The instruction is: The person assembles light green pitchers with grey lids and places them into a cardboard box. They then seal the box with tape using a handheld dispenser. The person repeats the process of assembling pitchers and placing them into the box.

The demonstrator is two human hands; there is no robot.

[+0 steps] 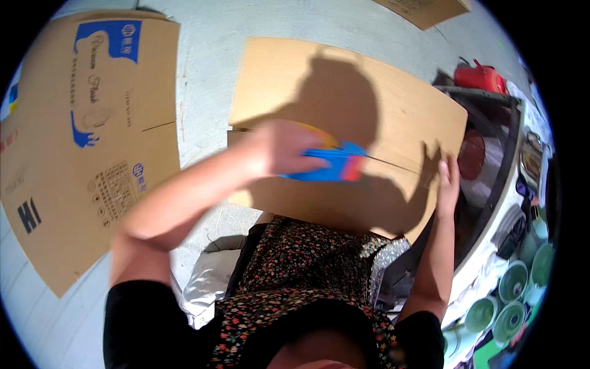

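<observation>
Biggest first. Printed brown carton (92, 160), opened out flat, lies on the floor to the left of both hands, well apart from them.

Plain brown carton (393, 132) sits directly ahead of the body, under and beyond the left hand (279, 150); its right edge is at the right hand (450, 178). Can't tell its depth from this angle.

Dark-framed stand (509, 150) is just right of the right hand. Green cups (512, 281) are grouped nearer the body than that hand, off to its right. Red container (479, 79) is farther out past it.

Key relation: the seam (396, 165) runs left to right across the plain carton, sloping slightly toward the body at its right end. Left hand is nearer, right over the seam's left part. Right hand is off past the other end.

Left hand: fist closed around a blue hand tool (332, 165) with red and yellow parts, maybe a tape dispenser, motion-blurred. Tool's long axis roughly follows the seam, red end toward the right hand. Tool-to-carton contact: can't tell.

Right hand: nothing gripped, fingers extended; touch on the edge unclear.
</observation>
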